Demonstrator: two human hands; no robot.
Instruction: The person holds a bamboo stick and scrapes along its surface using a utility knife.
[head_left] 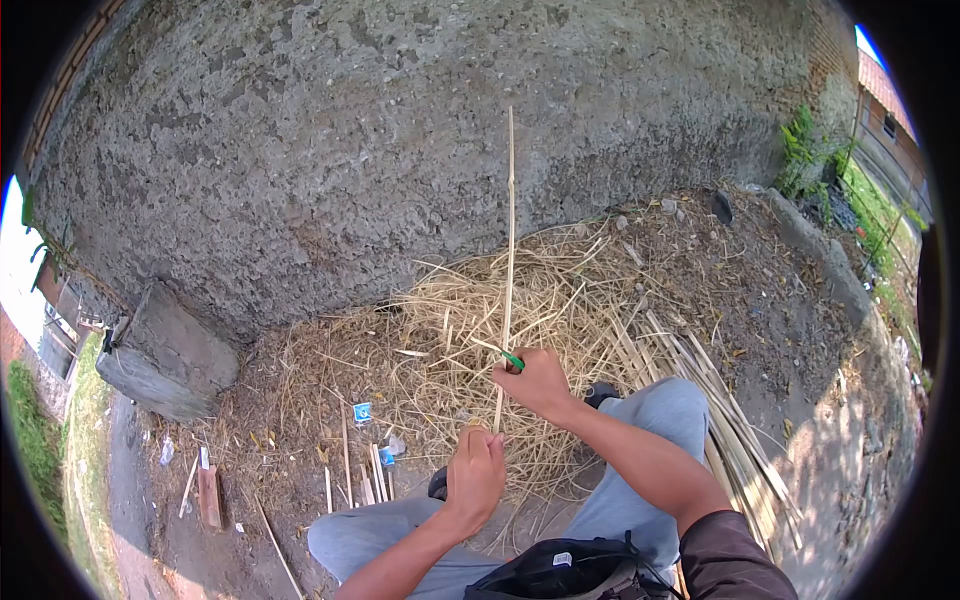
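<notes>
A long, thin bamboo strip [511, 230] stands out in front of me, its far end reaching up across the view of the wall. My left hand [475, 472] is closed around the strip's near end, low between my knees. Farther up, my right hand [536, 382] grips a knife [513, 361] with a green handle. The short blade points left and lies across the strip. Whether the right fingers also press on the strip is hard to see. Below both hands spreads a heap of pale bamboo shavings [560, 290].
A rough grey wall [400, 150] rises behind the heap. Several split bamboo strips [735, 440] lie by my right leg, and shorter pieces [372, 470] lie at left. A concrete block [175, 350] stands against the wall. A black bag [570, 572] rests at my lap.
</notes>
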